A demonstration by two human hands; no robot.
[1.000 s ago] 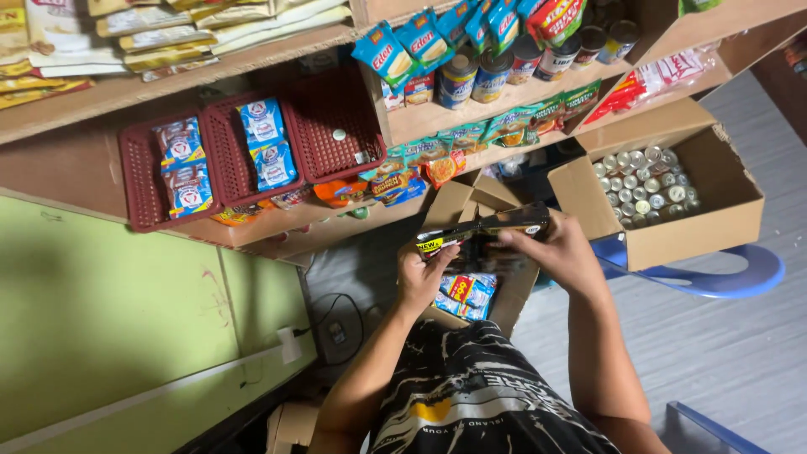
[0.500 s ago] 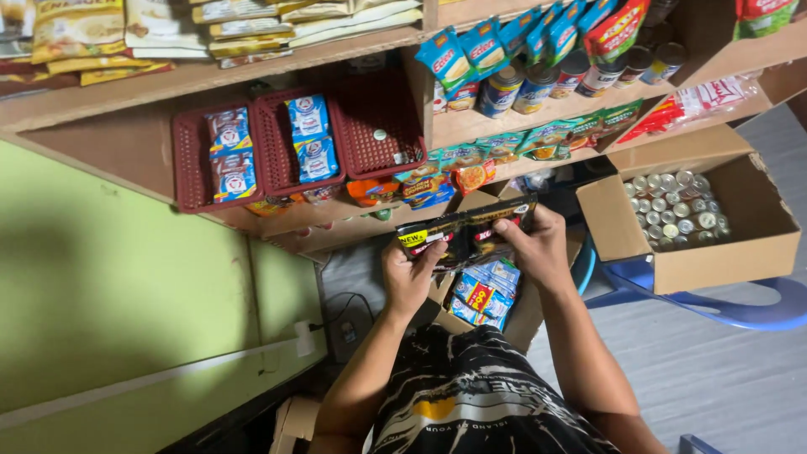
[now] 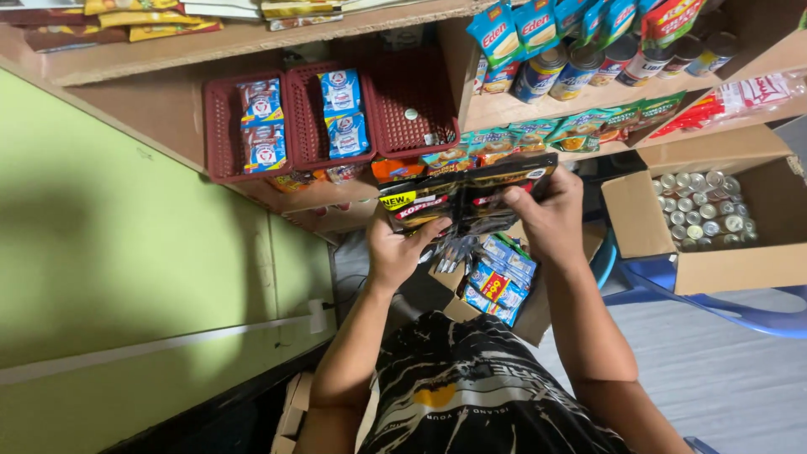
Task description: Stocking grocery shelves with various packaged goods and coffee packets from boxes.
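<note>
Head view looks down on wooden shelves [image 3: 252, 38] against a green wall [image 3: 126, 252]. On the right, a big open cardboard box [image 3: 723, 265] rests on a blue chair [image 3: 723, 307]; it is packed with upright silver-topped cans [image 3: 702, 206]. A smaller open box [image 3: 538, 315] lies below the hands, holding blue and red packets [image 3: 496, 282]. Three red baskets [image 3: 311, 118] sit side by side under the upper shelf: the left one holds red-and-blue sachets [image 3: 262, 124], the middle one blue sachets [image 3: 343, 109], and the right one is almost bare, with one small round thing in it. Tins [image 3: 555, 74] and blue pouches [image 3: 521, 29] stand on the shelf to the right, with green sachets [image 3: 588, 126] hanging along its edge.

Both hands hold a strip of black sachets [image 3: 466, 197] in the air, above the small box and in front of the shelves. The left hand [image 3: 399, 248] has its grip clamped on the strip's left end, thumb on top. The right hand [image 3: 551, 210] has its grip closed over the right end.
</note>
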